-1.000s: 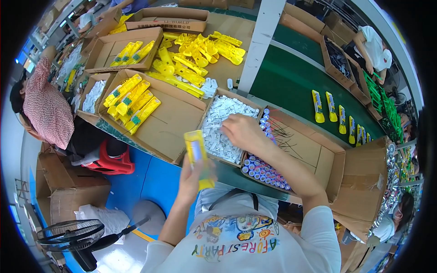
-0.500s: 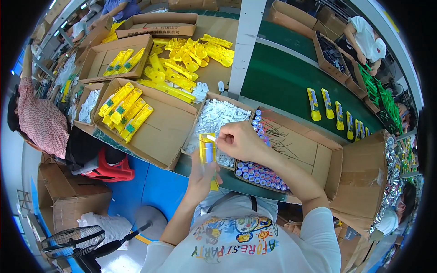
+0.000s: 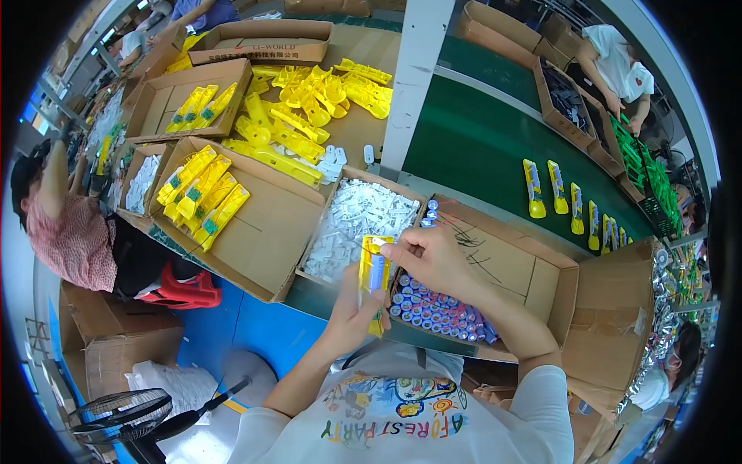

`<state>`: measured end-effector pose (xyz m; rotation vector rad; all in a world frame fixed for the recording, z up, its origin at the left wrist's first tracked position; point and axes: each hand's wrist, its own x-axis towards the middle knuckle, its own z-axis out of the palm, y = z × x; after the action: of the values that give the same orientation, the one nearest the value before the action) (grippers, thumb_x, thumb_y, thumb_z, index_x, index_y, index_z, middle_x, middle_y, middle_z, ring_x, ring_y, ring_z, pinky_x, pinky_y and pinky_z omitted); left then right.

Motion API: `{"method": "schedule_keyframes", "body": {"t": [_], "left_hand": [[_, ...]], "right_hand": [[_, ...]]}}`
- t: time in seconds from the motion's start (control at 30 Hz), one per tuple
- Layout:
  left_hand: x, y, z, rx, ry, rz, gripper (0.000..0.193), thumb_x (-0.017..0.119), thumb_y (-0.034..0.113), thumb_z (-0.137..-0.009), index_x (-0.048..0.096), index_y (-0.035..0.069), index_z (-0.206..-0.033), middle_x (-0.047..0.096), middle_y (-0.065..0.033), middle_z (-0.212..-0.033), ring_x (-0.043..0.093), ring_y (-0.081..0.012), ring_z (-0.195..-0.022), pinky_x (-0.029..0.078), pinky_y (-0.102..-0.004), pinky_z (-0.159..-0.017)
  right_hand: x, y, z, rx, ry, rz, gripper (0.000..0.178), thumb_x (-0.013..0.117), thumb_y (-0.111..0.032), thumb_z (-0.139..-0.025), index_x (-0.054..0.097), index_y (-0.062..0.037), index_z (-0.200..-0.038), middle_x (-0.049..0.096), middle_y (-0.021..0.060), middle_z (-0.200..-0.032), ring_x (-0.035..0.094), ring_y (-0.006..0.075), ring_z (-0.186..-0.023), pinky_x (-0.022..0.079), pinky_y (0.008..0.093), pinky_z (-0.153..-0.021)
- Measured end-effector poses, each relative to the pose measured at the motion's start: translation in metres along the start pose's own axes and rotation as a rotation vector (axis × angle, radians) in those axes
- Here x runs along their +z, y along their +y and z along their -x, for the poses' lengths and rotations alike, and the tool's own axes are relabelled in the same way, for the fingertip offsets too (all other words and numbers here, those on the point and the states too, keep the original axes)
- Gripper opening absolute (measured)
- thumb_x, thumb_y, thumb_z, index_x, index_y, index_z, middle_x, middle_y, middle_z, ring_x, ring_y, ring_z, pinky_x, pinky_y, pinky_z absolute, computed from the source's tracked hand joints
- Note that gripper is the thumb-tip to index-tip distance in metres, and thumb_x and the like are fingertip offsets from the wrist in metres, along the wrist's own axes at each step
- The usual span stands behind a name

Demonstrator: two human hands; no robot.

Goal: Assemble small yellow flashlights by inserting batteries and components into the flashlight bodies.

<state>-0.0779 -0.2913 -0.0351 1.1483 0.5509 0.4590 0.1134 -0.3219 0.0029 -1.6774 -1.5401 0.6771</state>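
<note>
Wrapping round the lower part of a yellow casing point(image 3: 365, 271), the left hand point(image 3: 352, 315) holds it upright in front of the person's chest, the thumb lying across its near side. A purple cylinder point(image 3: 376, 272) sits lengthwise inside the casing. The right hand point(image 3: 431, 259) meets the casing's upper end, its thumb and forefinger drawn narrow against a small white piece point(image 3: 379, 241); whether they pinch it or only press on it, I cannot tell. Casing and hands are over the near edge of a carton of white parts point(image 3: 363, 209), and just to the right more purple cylinders point(image 3: 440, 313) stand packed in rows in another carton, with thin dark and red wires point(image 3: 481, 267) stretching across its cardboard floor. To the left, a shallow carton point(image 3: 267, 232) bears a stack of yellow casings with green boards point(image 3: 202, 193). Behind it, loose yellow parts point(image 3: 309, 100) lie heaped on the table. Beyond the metal post point(image 3: 417, 85), a row of filled yellow units point(image 3: 533, 189) lies on a green belt point(image 3: 471, 139). At the far left, a co-worker in a patterned top point(image 3: 73, 243) sits on a red stool point(image 3: 185, 288).
</note>
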Motion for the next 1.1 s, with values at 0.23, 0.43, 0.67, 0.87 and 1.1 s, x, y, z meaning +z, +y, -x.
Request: {"method": "schedule_keyframes", "body": {"t": [0.23,0.43,0.67,0.87,1.1], "left_hand": [[-0.002,-0.004,-0.006,-0.128,-0.332,0.044,0.046,0.052,0.015,-0.095,0.027,0.006,-0.133,0.053,-0.0095,-0.095,0.059,-0.0156,-0.068,0.05,-0.0292,-0.058],[0.021,0.016,-0.015,-0.126,-0.342,0.251,0.045,0.052,0.018,-0.096,0.027,0.008,-0.133,0.054,-0.0102,-0.099,0.059,-0.0154,-0.07,0.05,-0.0297,-0.061],[-0.02,0.003,0.02,0.115,0.041,0.418,0.047,0.051,0.026,-0.095,0.028,0.011,-0.133,0.057,-0.0143,-0.092,0.061,-0.0244,-0.059,0.053,-0.0324,-0.054],[-0.035,0.011,0.028,0.091,0.346,0.276,0.047,0.048,0.038,-0.094,0.031,0.015,-0.132,0.053,-0.0115,-0.082,0.059,-0.0214,-0.053,0.051,-0.0306,-0.047],[-0.023,0.0,0.031,0.018,0.311,0.374,0.044,0.049,0.031,-0.095,0.032,0.017,-0.132,0.054,-0.0122,-0.085,0.06,-0.0231,-0.056,0.052,-0.0327,-0.051]], "right_hand": [[-0.021,0.015,-0.007,0.125,0.117,0.031,0.029,0.074,-0.02,-0.083,0.056,-0.003,-0.068,0.053,-0.0005,-0.057,0.049,0.006,-0.052,0.037,0.024,-0.047],[-0.015,0.057,0.008,-0.001,0.074,-0.178,0.014,0.072,-0.009,-0.082,0.06,-0.0035,-0.085,0.06,0.0033,-0.077,0.057,0.007,-0.066,0.045,0.023,-0.057],[-0.019,0.052,-0.02,-0.174,0.144,0.268,0.009,0.069,-0.009,-0.078,0.067,-0.0073,-0.087,0.063,0.008,-0.079,0.061,0.0231,-0.069,0.051,0.0317,-0.063],[0.044,0.069,-0.044,-0.206,-0.168,0.794,0.007,0.068,-0.016,-0.076,0.066,-0.0093,-0.075,0.063,0.0058,-0.078,0.064,0.0273,-0.078,0.052,0.0387,-0.065],[0.015,0.046,-0.046,-0.234,-0.259,0.383,0.007,0.066,-0.01,-0.077,0.062,-0.006,-0.082,0.062,0.0075,-0.087,0.061,0.0268,-0.087,0.049,0.0382,-0.074]]}}
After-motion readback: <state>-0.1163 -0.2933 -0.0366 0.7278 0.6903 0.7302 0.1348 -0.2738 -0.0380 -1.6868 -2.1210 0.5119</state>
